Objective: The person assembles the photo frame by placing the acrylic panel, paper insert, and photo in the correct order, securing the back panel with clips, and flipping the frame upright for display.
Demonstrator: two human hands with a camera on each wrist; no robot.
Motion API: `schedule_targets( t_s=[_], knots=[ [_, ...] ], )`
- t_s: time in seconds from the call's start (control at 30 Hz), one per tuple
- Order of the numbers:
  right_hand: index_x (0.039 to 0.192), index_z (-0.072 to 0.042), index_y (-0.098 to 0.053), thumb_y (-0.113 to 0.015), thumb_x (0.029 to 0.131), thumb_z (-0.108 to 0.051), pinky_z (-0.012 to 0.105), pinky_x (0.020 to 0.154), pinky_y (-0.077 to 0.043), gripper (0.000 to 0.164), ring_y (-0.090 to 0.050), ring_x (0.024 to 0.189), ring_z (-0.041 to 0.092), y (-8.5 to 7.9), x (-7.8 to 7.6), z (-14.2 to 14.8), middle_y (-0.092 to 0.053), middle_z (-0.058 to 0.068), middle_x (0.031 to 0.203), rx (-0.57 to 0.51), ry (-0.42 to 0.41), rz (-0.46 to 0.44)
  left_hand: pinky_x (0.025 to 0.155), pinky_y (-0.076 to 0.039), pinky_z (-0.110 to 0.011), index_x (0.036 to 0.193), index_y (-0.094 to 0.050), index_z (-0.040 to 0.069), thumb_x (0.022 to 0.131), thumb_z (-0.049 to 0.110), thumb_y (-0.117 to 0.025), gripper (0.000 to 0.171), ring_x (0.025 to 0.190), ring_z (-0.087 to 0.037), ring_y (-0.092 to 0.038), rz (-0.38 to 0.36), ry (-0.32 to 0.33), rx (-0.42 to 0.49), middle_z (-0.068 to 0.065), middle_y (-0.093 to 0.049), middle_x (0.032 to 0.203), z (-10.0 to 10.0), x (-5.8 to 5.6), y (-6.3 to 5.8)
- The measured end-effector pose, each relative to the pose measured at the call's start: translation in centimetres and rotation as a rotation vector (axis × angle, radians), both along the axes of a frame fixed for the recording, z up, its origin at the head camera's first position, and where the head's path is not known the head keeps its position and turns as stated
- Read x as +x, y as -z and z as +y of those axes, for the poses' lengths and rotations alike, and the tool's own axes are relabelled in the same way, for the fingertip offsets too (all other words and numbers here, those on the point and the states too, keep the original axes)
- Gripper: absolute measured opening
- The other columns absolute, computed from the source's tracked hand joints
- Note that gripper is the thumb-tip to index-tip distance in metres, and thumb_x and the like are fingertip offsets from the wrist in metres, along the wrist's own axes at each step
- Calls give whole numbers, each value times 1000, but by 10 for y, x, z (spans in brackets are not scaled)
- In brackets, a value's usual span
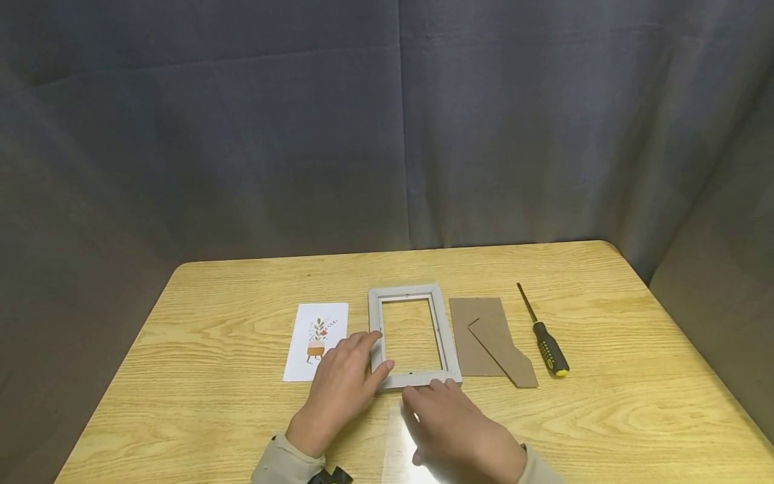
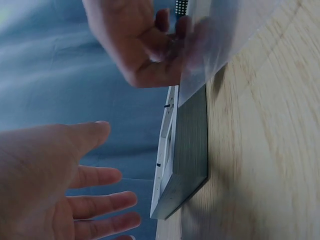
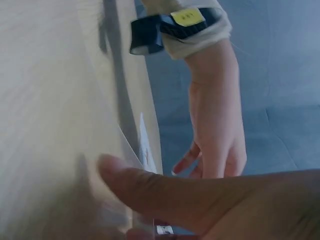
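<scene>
Left hand, fingers spread, lies at eight o'clock on the picture frame; right hand, at five, pinches a transparent sheet, clear in the left-wrist view, mostly glare overhead. Only the head view shows the screwdriver, three o'clock.

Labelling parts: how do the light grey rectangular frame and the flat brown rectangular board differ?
The light grey rectangular frame has an open centre showing the wood-grain table; the flat brown rectangular board is solid. The frame is larger in outline and thicker than the board. The board carries an angled brown leg; the frame has none. Both lie on the table.
</scene>
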State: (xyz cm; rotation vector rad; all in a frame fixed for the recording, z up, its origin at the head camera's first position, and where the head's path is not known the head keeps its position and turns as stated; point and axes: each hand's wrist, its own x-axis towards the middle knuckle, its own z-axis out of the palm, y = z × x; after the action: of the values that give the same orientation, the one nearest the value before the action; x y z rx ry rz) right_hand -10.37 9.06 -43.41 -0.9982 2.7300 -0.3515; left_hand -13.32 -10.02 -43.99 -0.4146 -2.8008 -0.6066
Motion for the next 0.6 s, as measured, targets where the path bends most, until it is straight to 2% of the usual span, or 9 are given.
schedule_targets(
  t_s=[0.1,0.27,0.33,0.43,0.6],
  knots=[
    [98,-18,-61,-79,64,-32,28,68,-32,41,-44,72,7,-2,-6,4,-54,-18,73,-117,26,-20,82,-48,-43,126,-60,11,87,46,-59,53,106,-26,-59,4,2,-3,-10,-62,121,0,0,1],
    [101,-15,-68,-69,77,-19,29,67,-31,25,-43,69,7,-4,-15,9,-53,-17,66,-250,23,75,82,-48,-43,125,-60,11,87,46,-59,52,106,-26,-59,-2,2,-10,-9,-62,121,0,0,1],
    [101,-15,-69,-66,81,-17,28,66,-31,20,-42,67,6,-4,-18,10,-54,-17,66,-283,24,125,82,-48,-43,125,-60,11,87,46,-58,52,106,-26,-59,-4,2,-14,-10,-62,122,0,0,0],
    [102,-15,-69,-66,83,-21,28,67,-32,20,-43,67,4,-3,-22,11,-53,-17,65,-310,37,150,82,-48,-43,125,-60,10,87,46,-58,52,106,-26,-59,-4,6,-15,-10,-62,121,0,0,0],
    [103,-14,-70,-61,87,-18,32,72,-40,19,-58,77,6,2,-28,10,-70,-8,88,-366,59,134,82,-49,-43,125,-59,11,87,46,-58,52,106,-26,-59,4,8,-16,-9,-62,121,0,0,1]
  ],
)
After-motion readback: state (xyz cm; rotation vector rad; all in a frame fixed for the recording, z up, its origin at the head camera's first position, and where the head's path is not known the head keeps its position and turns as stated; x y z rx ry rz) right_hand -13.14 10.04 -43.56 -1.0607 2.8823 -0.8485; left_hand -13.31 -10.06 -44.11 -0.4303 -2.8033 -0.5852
